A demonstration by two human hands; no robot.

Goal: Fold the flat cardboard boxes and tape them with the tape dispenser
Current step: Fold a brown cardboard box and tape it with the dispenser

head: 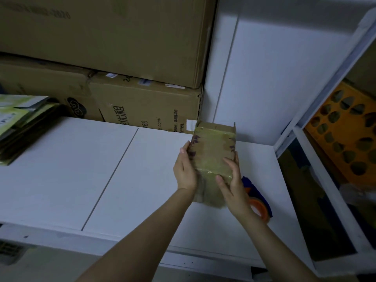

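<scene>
A small folded cardboard box (213,147) stands over the white table (81,169), its near face covered with shiny tape and its far flaps standing up. My left hand (185,171) grips its left side. My right hand (232,180) holds its right side, thumb pressed on the taped lower edge. The tape dispenser (257,198), blue with an orange roll, lies on the table just right of my right wrist, partly hidden by it. A stack of flat cardboard boxes (22,123) lies at the table's far left.
Large brown cartons (122,58) are stacked at the back of the table against the white wall. A white shelf frame (317,159) stands at the right, with an orange perforated panel (350,129) inside.
</scene>
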